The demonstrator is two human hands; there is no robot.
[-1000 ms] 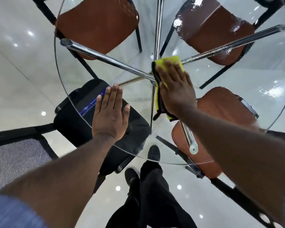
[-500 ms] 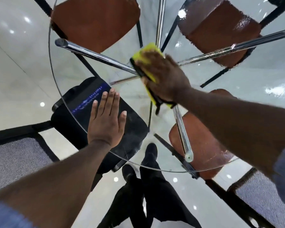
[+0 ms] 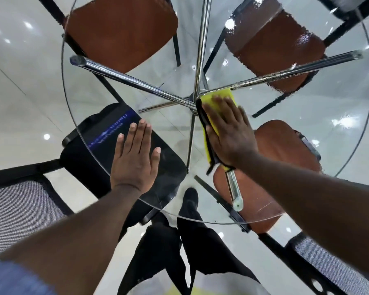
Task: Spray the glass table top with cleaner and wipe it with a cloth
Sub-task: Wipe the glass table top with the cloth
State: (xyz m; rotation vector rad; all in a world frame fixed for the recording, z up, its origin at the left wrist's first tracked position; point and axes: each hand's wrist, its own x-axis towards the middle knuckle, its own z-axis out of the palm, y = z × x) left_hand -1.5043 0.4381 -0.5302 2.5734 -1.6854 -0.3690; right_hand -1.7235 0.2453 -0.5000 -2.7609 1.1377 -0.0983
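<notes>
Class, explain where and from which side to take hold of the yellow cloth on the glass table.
Probably pinch the yellow cloth by its black-trimmed left edge, from the left: it lies flat on the glass table top, its middle under the right hand.

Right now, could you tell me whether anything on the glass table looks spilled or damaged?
Wet-looking streaks on the far-right glass table top, beyond the yellow cloth under the right hand; nothing looks damaged.

Beneath the glass table top (image 3: 328,116) show three brown seats (image 3: 121,28) (image 3: 275,50) (image 3: 285,167) and one black seat (image 3: 98,154). On it rest one left hand (image 3: 134,165), one right hand (image 3: 232,135) and one yellow cloth (image 3: 222,93).
</notes>
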